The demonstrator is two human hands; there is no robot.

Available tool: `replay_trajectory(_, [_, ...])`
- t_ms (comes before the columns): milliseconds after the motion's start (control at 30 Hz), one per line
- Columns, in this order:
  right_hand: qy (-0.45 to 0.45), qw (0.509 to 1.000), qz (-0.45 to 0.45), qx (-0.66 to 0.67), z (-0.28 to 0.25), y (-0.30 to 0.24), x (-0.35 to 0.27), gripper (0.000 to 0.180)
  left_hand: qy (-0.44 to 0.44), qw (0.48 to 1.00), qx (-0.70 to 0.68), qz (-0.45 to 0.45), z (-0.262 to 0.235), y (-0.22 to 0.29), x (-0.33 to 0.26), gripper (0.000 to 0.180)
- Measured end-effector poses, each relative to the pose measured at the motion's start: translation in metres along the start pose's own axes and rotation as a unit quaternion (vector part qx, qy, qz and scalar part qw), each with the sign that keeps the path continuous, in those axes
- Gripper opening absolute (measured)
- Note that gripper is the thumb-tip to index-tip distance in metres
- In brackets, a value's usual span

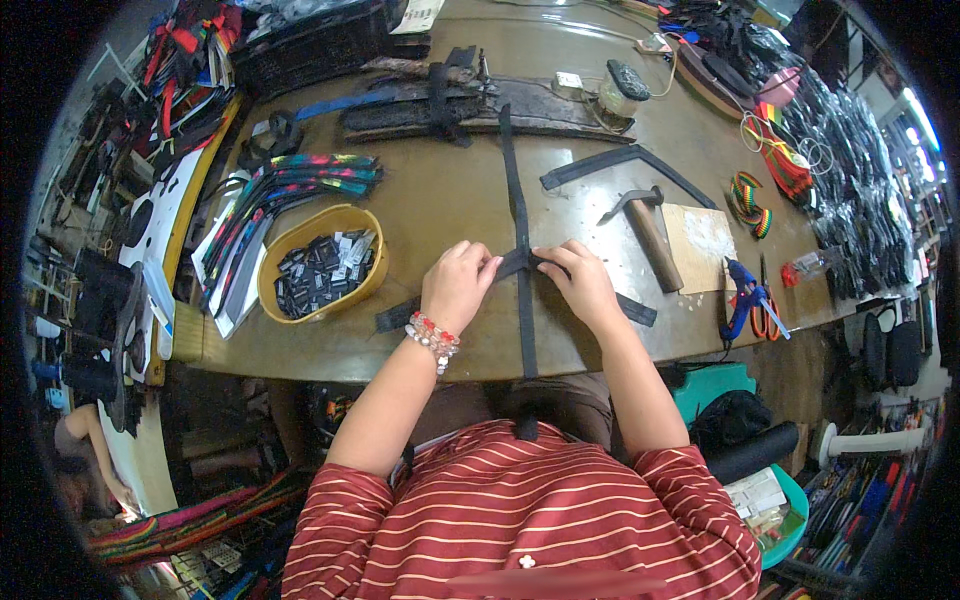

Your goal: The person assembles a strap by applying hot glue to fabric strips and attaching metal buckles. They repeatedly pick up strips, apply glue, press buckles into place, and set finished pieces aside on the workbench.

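Note:
Two black straps cross in front of me on the table. The long strap [513, 180] runs from the far side down to the near edge. The shorter strap [397, 314] lies across it, and its other end [637, 311] shows right of my right hand. My left hand [458, 287] pinches the crosswise strap just left of the crossing. My right hand [582, 286] is closed with thumb and fingers at the right side of the crossing. Its fingertips partly hide what they grip, but black strap shows there. A beaded bracelet [432, 342] circles my left wrist.
A yellow bowl [270, 262] of small black pieces stands left, beside patterned straps [290, 180]. At right lie a hammer [655, 245], a bent black strap [597, 163], a blue glue gun [742, 290] and scissors [768, 318]. Another person's arm [100, 455] shows far left.

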State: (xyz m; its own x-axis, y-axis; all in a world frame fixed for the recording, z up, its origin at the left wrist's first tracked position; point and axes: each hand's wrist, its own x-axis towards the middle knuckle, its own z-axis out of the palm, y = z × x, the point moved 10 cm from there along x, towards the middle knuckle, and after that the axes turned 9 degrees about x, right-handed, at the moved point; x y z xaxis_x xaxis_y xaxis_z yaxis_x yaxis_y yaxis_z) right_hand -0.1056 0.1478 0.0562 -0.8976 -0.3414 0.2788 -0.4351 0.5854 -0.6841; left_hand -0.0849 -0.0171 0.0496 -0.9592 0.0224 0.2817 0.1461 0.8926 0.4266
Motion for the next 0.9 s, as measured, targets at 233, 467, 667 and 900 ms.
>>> replay_trajectory(233, [0.013,0.987,-0.052,-0.15,0.006,-0.014,-0.007,0.023,0.072,0.96,0.143,0.228,-0.002,0.059,-0.004,0.023])
replay_trajectory(467, [0.581,0.806,0.117,-0.019,-0.182,0.073,-0.172,0.037,0.007,0.955,0.12,0.273,0.015,0.061,-0.01,0.031])
replay_trajectory(667, [0.307,0.907,0.272,-0.097,-0.236,0.2,-0.176,0.057,0.054,0.963,0.067,0.254,0.011,0.055,-0.011,0.028])
replay_trajectory(900, [0.043,0.849,0.337,-0.405,-0.284,0.116,-0.075,0.042,0.036,0.977,-0.024,0.207,0.009,0.041,-0.005,0.034])
